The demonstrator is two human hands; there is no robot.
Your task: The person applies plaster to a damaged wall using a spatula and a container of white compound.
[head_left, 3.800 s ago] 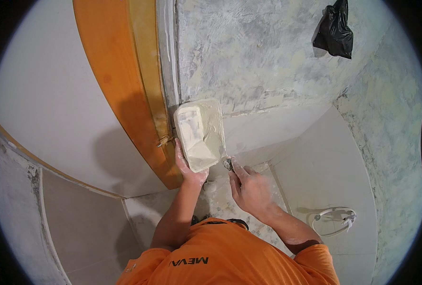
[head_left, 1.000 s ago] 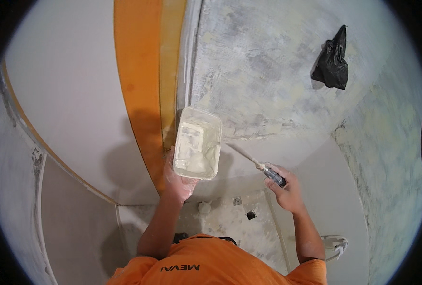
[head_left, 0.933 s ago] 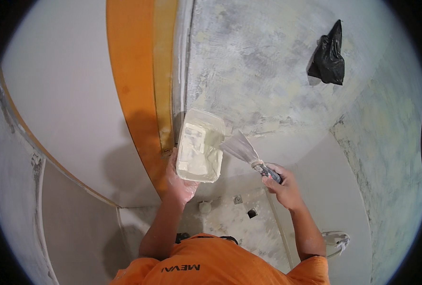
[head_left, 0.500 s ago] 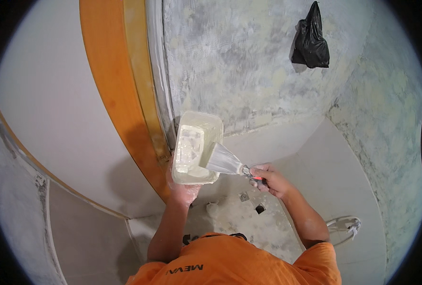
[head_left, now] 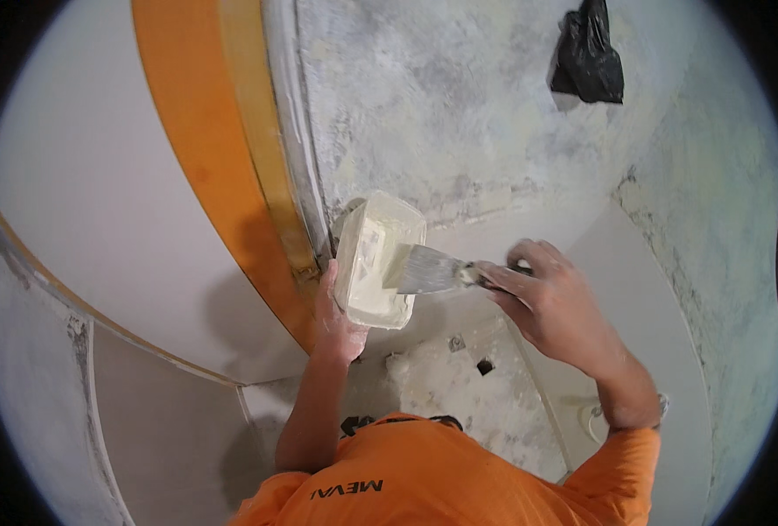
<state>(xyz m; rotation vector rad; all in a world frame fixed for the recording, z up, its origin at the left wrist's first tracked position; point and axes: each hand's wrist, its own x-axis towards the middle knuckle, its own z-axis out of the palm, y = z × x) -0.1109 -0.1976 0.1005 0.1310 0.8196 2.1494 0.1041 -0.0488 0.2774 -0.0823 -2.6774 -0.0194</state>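
Half a second ago the right hand sat lower, at four o'clock from the tub; now it stands nearer three, its back turned more upward. Its fingers are closed round the handle of the putty knife, one loosely crooked; blur hides the rest. The blade still overlaps the tub's opening, at its four o'clock side; whether it touches the paste, I cannot tell. The left hand supports the tub from seven o'clock, thumb spread along the nine o'clock wall, other fingers hidden.

The tub is pale, rectangular and round-cornered, coated with creamy paste. The blade is flat, grey and flared. Toward one o'clock, a crinkled, glossy black bag hangs against the mottled, streaky wall.
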